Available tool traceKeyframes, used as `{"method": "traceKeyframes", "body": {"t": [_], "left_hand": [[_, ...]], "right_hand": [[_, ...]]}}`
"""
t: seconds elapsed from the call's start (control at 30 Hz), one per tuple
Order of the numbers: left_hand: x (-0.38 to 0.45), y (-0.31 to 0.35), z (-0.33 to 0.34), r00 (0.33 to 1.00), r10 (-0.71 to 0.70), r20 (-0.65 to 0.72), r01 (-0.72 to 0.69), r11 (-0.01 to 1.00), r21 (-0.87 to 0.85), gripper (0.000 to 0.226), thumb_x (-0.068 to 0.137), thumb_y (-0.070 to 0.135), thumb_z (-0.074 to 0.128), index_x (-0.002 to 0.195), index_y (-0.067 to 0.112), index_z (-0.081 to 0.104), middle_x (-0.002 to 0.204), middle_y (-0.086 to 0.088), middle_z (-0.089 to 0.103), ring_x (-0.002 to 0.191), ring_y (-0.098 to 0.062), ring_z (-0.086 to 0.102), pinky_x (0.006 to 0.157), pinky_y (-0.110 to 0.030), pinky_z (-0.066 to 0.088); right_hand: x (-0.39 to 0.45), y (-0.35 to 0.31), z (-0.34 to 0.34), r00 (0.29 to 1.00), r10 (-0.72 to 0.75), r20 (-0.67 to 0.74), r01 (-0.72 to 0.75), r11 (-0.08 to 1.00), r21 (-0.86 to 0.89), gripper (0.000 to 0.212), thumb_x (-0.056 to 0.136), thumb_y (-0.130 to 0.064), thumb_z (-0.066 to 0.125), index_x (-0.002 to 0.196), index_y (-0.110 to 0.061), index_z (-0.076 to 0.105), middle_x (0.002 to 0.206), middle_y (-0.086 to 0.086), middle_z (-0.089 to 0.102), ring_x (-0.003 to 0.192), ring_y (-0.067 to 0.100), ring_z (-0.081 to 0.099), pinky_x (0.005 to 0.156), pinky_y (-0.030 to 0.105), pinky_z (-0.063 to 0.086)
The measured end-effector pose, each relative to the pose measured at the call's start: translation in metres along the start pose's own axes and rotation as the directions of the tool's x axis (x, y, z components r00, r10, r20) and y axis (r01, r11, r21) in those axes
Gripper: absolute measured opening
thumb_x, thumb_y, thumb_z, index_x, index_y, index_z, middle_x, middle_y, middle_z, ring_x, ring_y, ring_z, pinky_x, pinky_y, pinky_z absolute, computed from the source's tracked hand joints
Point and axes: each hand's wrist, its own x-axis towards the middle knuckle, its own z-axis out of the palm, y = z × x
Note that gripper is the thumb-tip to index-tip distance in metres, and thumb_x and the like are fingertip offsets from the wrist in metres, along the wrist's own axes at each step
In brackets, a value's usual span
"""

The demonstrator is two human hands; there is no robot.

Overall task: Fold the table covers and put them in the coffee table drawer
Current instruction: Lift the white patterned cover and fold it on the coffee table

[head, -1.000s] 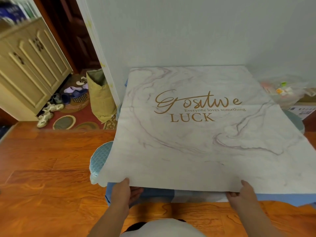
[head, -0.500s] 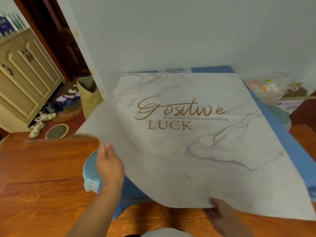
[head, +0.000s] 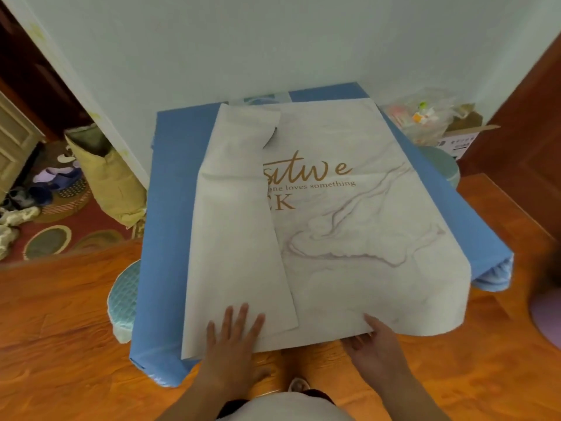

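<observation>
A white marble-print table cover [head: 358, 238] with gold lettering lies on a table against the wall. Its left part is folded over to the right, plain underside up [head: 233, 214], hiding the start of the lettering. Under it a blue cover [head: 170, 189] drapes the table. My left hand [head: 233, 335] rests flat, fingers spread, on the folded flap near its front edge. My right hand [head: 372, 338] grips the cover's front edge, thumb on top and fingers underneath. No drawer is in view.
A tan sack [head: 103, 174] stands left of the table by shoes and a patterned mat [head: 51, 238]. A light blue stool [head: 124, 302] sits under the table's left side. A cardboard box [head: 455, 138] with plastic bags stands at back right, a purple object [head: 546, 314] at far right.
My left hand carried the cover's left part up and over to the right, then laid it down and now presses on it. The blue cover beneath is now exposed on the left.
</observation>
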Motion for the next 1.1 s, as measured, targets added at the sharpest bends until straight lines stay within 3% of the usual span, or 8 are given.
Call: {"method": "traceKeyframes", "body": {"t": [0.07,0.17,0.27,0.37,0.43,0.5,0.6,1.1], "left_hand": [[0.0,-0.002,0.002,0.99,-0.138,0.007,0.138,0.99,-0.01,0.127,0.054,0.03,0.085,0.161,0.032,0.016,0.163,-0.019,0.027,0.144,-0.048,0.024,0.109,-0.068,0.026],[-0.005,-0.006,-0.001,0.97,-0.242,0.007,0.242,0.97,-0.035,0.102,0.056,-0.001,0.081,0.15,0.014,0.043,0.143,-0.029,0.051,0.127,-0.055,0.049,0.093,-0.065,0.049],[-0.007,-0.02,-0.013,0.98,-0.189,-0.066,0.191,0.981,0.027,0.07,0.061,-0.005,0.074,0.129,0.012,0.068,0.124,-0.022,0.068,0.109,-0.047,0.067,0.079,-0.055,0.059],[-0.007,-0.032,-0.035,0.971,-0.186,-0.153,0.187,0.982,-0.007,0.075,0.044,-0.001,0.092,0.115,0.017,0.076,0.107,-0.008,0.077,0.093,-0.033,0.075,0.068,-0.043,0.062],[-0.011,-0.035,-0.045,0.958,-0.214,-0.192,0.201,0.976,-0.088,0.073,0.045,-0.007,0.092,0.112,0.017,0.077,0.104,-0.007,0.078,0.089,-0.03,0.076,0.067,-0.042,0.062],[-0.017,-0.035,-0.048,0.932,-0.241,-0.271,0.182,0.958,-0.223,0.065,0.066,-0.008,0.084,0.125,0.018,0.071,0.119,-0.008,0.073,0.105,-0.03,0.072,0.084,-0.044,0.06],[-0.03,-0.04,-0.046,0.945,-0.265,-0.194,0.203,0.936,-0.289,0.055,0.097,0.015,0.06,0.149,0.024,0.046,0.151,0.001,0.05,0.139,-0.021,0.048,0.113,-0.035,0.04],[-0.188,-0.158,0.029,0.934,-0.262,-0.244,0.159,0.913,-0.375,0.049,0.082,0.005,0.073,0.13,0.012,0.065,0.123,-0.014,0.068,0.113,-0.036,0.061,0.1,-0.05,0.049]], "right_hand": [[0.001,-0.025,-0.013,0.993,-0.079,-0.085,0.094,0.98,0.177,0.077,0.051,-0.011,0.086,0.123,-0.011,0.061,0.129,0.015,0.061,0.118,0.034,0.058,0.097,0.049,0.05],[0.008,-0.073,-0.037,0.968,-0.159,-0.196,0.215,0.925,0.313,0.049,0.081,-0.024,0.079,0.125,-0.015,0.059,0.138,0.011,0.058,0.121,0.032,0.057,0.094,0.05,0.05],[0.002,-0.11,-0.044,0.96,-0.184,-0.209,0.243,0.921,0.304,0.116,0.051,-0.029,0.099,0.15,-0.016,0.04,0.146,0.009,0.05,0.13,0.033,0.051,0.105,0.051,0.045],[0.011,-0.139,-0.039,0.881,-0.264,-0.393,0.371,0.901,0.226,0.065,0.086,-0.023,0.078,0.142,-0.02,0.044,0.144,0.008,0.053,0.11,0.026,0.058,0.089,0.034,0.052],[0.013,-0.148,-0.046,0.902,-0.297,-0.315,0.349,0.929,0.125,0.076,0.07,-0.049,0.088,0.127,-0.013,0.053,0.126,0.014,0.062,0.097,0.025,0.059,0.084,0.028,0.056],[0.018,-0.14,-0.041,0.883,-0.342,-0.322,0.391,0.915,0.1,0.078,0.058,-0.069,0.085,0.106,-0.015,0.056,0.124,0.024,0.059,0.092,0.026,0.057,0.102,0.044,0.051],[-0.026,-0.085,-0.018,0.774,-0.464,-0.431,0.47,0.877,-0.1,0.03,0.094,-0.034,0.068,0.115,-0.017,0.055,0.108,0.008,0.063,0.081,0.018,0.058,0.097,0.049,0.053],[-0.201,0.165,-0.127,0.696,-0.573,-0.433,0.615,0.787,-0.051,0.024,0.098,-0.022,0.065,0.12,-0.02,0.056,0.114,-0.003,0.065,0.098,0.02,0.065,0.089,0.045,0.054]]}}
